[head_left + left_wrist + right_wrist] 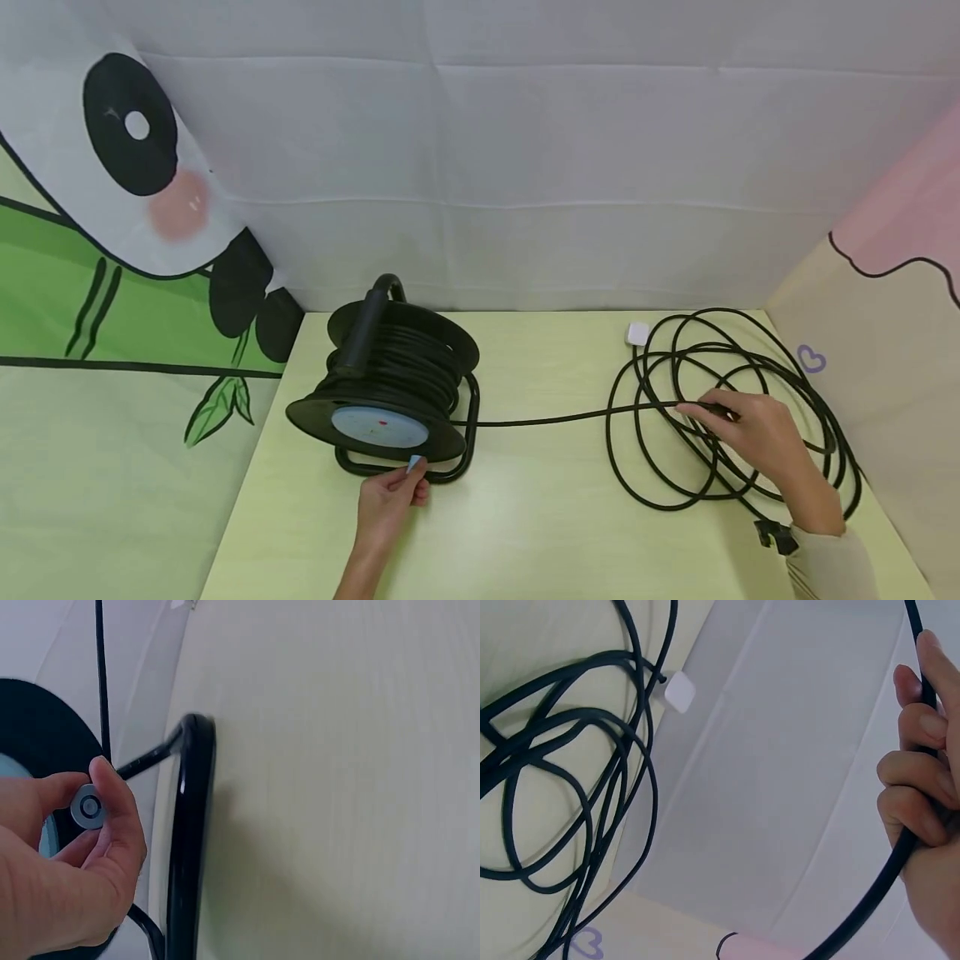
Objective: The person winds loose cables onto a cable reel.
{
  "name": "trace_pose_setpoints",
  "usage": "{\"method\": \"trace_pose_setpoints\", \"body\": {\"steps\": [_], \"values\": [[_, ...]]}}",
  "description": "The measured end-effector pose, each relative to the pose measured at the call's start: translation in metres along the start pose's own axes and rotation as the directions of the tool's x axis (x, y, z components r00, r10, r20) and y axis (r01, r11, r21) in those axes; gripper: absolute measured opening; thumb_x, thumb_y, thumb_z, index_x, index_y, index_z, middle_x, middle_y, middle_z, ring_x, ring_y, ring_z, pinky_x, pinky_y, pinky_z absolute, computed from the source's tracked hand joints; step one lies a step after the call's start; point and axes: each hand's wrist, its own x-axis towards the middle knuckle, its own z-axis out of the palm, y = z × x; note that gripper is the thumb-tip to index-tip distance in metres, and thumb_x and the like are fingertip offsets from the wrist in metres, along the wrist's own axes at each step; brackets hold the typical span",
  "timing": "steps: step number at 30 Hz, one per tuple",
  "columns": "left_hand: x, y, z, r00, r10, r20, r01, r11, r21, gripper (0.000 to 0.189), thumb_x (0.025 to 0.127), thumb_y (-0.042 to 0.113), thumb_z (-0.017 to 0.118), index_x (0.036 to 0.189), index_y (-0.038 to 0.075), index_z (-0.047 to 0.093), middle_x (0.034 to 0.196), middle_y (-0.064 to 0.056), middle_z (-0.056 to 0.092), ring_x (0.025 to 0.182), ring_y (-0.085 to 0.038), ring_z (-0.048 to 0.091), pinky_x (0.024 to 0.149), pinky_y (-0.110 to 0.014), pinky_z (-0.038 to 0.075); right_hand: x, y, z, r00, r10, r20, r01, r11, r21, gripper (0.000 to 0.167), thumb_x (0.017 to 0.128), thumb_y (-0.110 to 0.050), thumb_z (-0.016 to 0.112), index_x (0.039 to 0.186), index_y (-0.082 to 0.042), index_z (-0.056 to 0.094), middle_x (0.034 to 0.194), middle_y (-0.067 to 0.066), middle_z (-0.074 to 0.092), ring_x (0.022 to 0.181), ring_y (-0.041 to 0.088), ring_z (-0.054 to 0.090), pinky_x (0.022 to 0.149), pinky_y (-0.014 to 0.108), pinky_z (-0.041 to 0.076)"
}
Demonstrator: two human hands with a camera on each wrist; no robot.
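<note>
Two hands, one taut-looking cable between right hand and reel

Left hand (388,507): thumb and fingers pinching a small light-blue knob (413,463) at the near flange of the black reel (311,414). Reel sits just beyond that hand, on the left half of the surface (540,533), in a tubular stand (473,417); several turns already on the drum.

Right hand (761,433): fingers curled round the cable (540,421), well apart from the reel.

Key relation: cable run goes leftward from right hand to the reel's right side, near-straight, long axis roughly side to side, about crosswise to the drum axis. Left hand is the nearer one to the reel; right hand sets the feed line, I'd judge.

Outward of that: loose loops (663,507) lie under and around right hand, overlapping, could snag. White plug (638,334) at their far-left edge.
</note>
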Motion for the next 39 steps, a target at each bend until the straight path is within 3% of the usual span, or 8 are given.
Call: {"method": "trace_pose_setpoints", "body": {"steps": [4,10,15,19,27,34,39], "values": [[0.006,-0.006,-0.017,0.998,0.016,-0.058,-0.015,1.0,0.013,0.035,0.098,0.019,0.074,0.104,-0.016,0.072,0.076,-0.015,0.074,0.063,-0.015,0.07,0.062,-0.027,0.063,-0.007,0.007,-0.005,1.0,0.023,-0.006,-0.023,1.0,-0.019,0.039,0.089,-0.048,0.078,0.081,-0.01,0.077,0.063,-0.01,0.063,0.05,-0.006,0.033,0.042,0.015,0.027],[0.013,-0.005,-0.039,0.994,-0.003,-0.109,0.005,1.0,0.016,0.039,0.098,0.022,0.073,0.104,-0.017,0.072,0.077,-0.014,0.074,0.063,-0.014,0.071,0.064,-0.024,0.063,-0.015,0.015,-0.009,0.998,0.058,-0.008,-0.058,0.998,-0.026,0.027,0.084,-0.033,0.086,0.082,-0.007,0.077,0.066,-0.005,0.068,0.049,-0.006,0.032,0.044,0.015,0.029],[0.017,0.001,-0.055,0.988,-0.046,-0.146,0.045,0.999,-0.012,0.043,0.099,0.024,0.073,0.105,-0.018,0.07,0.077,-0.011,0.074,0.065,-0.014,0.072,0.067,-0.027,0.063,-0.019,0.016,-0.01,0.996,0.093,0.008,-0.092,0.995,-0.032,0.018,0.083,-0.028,0.087,0.083,-0.013,0.077,0.061,-0.013,0.062,0.048,-0.007,0.026,0.041,0.015,0.023],[0.019,0.009,-0.068,0.985,-0.053,-0.163,0.052,0.999,-0.008,0.046,0.099,0.025,0.072,0.111,-0.019,0.068,0.079,-0.008,0.074,0.067,-0.013,0.072,0.069,-0.028,0.064,-0.022,0.017,-0.009,0.994,0.111,0.018,-0.11,0.993,-0.035,0.017,0.082,-0.027,0.088,0.082,-0.014,0.076,0.059,-0.015,0.059,0.047,-0.008,0.024,0.039,0.015,0.019],[0.019,0.029,-0.088,0.979,-0.062,-0.195,0.056,0.998,-0.037,0.05,0.099,0.029,0.072,0.116,-0.018,0.066,0.076,-0.002,0.073,0.067,-0.011,0.071,0.068,-0.024,0.063,-0.025,0.02,-0.002,0.995,0.093,0.02,-0.092,0.994,-0.052,0.027,0.085,-0.036,0.084,0.083,-0.011,0.077,0.065,-0.004,0.068,0.046,-0.007,0.027,0.039,0.016,0.021],[0.018,0.046,-0.102,0.97,-0.094,-0.225,0.084,0.995,-0.055,0.042,0.098,0.031,0.073,0.109,-0.009,0.072,0.073,0.003,0.071,0.067,-0.009,0.07,0.07,-0.023,0.063,-0.019,0.015,0.003,0.992,0.117,0.054,-0.114,0.992,-0.053,0.023,0.086,-0.034,0.084,0.084,-0.013,0.077,0.066,-0.006,0.068,0.046,-0.005,0.027,0.041,0.019,0.023],[0.013,0.064,-0.109,0.964,-0.072,-0.257,0.054,0.996,-0.075,0.032,0.096,0.033,0.076,0.096,0.001,0.077,0.072,0.003,0.071,0.066,-0.009,0.07,0.068,-0.022,0.062,-0.018,0.015,0.005,0.992,0.115,0.048,-0.112,0.992,-0.049,0.023,0.085,-0.036,0.085,0.084,-0.014,0.077,0.066,-0.006,0.068,0.047,-0.007,0.024,0.042,0.019,0.023]]}}
